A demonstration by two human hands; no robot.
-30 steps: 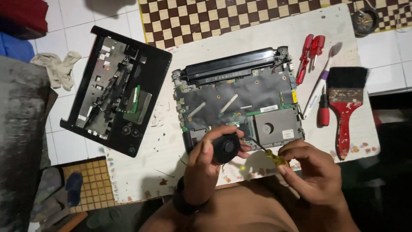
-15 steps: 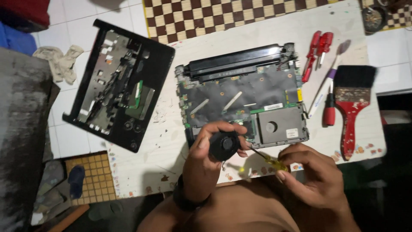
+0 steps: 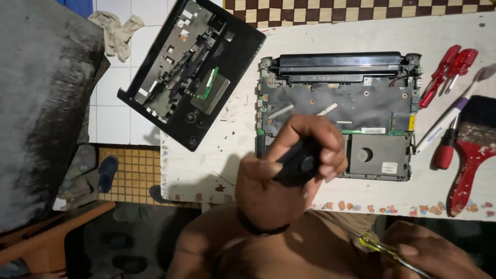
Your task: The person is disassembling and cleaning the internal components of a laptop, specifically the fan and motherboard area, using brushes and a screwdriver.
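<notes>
My left hand (image 3: 281, 173) is raised close to the camera with a small round black cooling fan (image 3: 298, 164) gripped between thumb and fingers. It hovers over the front edge of an opened laptop base (image 3: 336, 111), whose dusty motherboard and black battery bar show. My right hand (image 3: 431, 256) sits low at the bottom right, off the table, closed around a yellow-handled screwdriver (image 3: 380, 247) with its tip pointing up and left.
A black laptop top cover (image 3: 191, 72) lies upside down at the white table's (image 3: 206, 165) left corner. Red-handled screwdrivers (image 3: 447, 70), a white pen (image 3: 439, 132) and a red paintbrush (image 3: 470, 160) lie at the right. A rag (image 3: 119, 31) lies on the tiled floor.
My left hand lifted the fan up toward the camera. My right hand dropped with the screwdriver away from the fan, down to the bottom right. The view moved closer.
</notes>
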